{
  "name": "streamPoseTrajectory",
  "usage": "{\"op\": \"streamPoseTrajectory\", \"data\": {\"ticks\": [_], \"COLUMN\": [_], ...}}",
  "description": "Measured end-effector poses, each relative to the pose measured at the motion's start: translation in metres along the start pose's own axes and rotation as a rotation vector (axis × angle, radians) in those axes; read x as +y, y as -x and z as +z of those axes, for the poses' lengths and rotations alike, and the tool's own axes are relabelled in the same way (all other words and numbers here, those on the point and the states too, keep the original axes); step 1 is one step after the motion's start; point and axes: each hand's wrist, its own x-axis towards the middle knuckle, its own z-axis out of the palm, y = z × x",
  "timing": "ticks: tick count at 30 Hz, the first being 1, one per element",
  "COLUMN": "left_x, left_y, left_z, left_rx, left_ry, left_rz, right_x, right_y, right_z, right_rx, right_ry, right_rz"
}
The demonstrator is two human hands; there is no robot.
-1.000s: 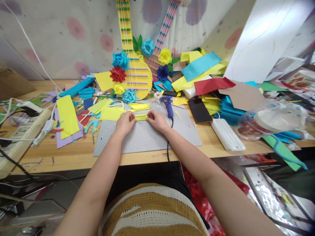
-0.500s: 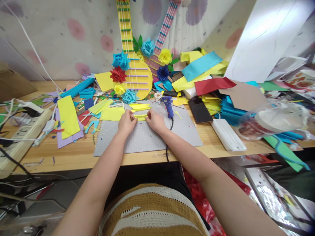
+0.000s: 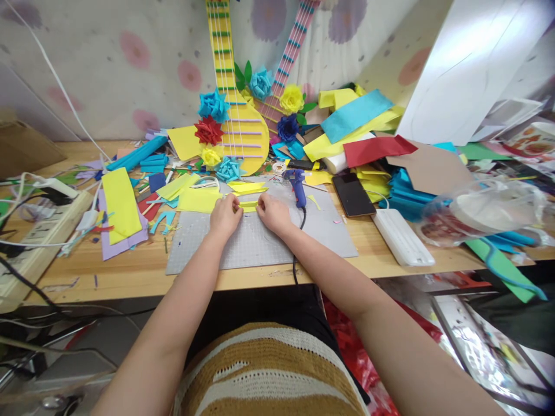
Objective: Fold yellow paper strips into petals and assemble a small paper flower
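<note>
Between my two hands a narrow yellow paper strip is held just above a grey cutting mat. My left hand pinches its left end, and my right hand pinches the right end. Just beyond lie folded yellow paper pieces. A flat yellow sheet rests left of them, with scissors handles at its top edge. To the right of my right hand is a blue glue gun, its black cord running down over the desk edge.
Paper guitars, one yellow and one pink, lean at the back with paper flowers. A phone and a white power bank lie right. A power strip sits left, and coloured paper scraps cover both sides.
The yellow strip between my hands looks slightly narrower and more folded. My fingers have shifted only a little; everything else stays in place.
</note>
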Motion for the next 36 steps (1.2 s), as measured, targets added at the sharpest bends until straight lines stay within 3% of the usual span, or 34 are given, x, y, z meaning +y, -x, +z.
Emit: {"op": "streamPoseTrajectory", "data": {"ticks": [6,11,17,31,36], "left_x": [0.0,0.004,0.008,-0.02,-0.02], "left_y": [0.0,0.001,0.0,-0.006,-0.007], "left_z": [0.003,0.011,0.012,-0.004,-0.005], "left_rx": [-0.029,0.052,0.055,0.005,0.056], "left_ry": [-0.129,-0.166,-0.137,0.019,0.077], "left_rz": [0.158,0.113,0.065,0.057,0.053], "right_x": [0.0,-0.002,-0.005,0.006,0.007], "right_y": [0.0,0.0,0.001,0.004,0.004], "right_z": [0.004,0.007,0.005,0.003,0.003], "right_rx": [-0.019,-0.017,-0.017,0.008,0.004], "right_ry": [0.117,0.143,0.128,0.039,0.004], "right_rz": [-0.074,-0.074,-0.056,-0.066,-0.06]}}
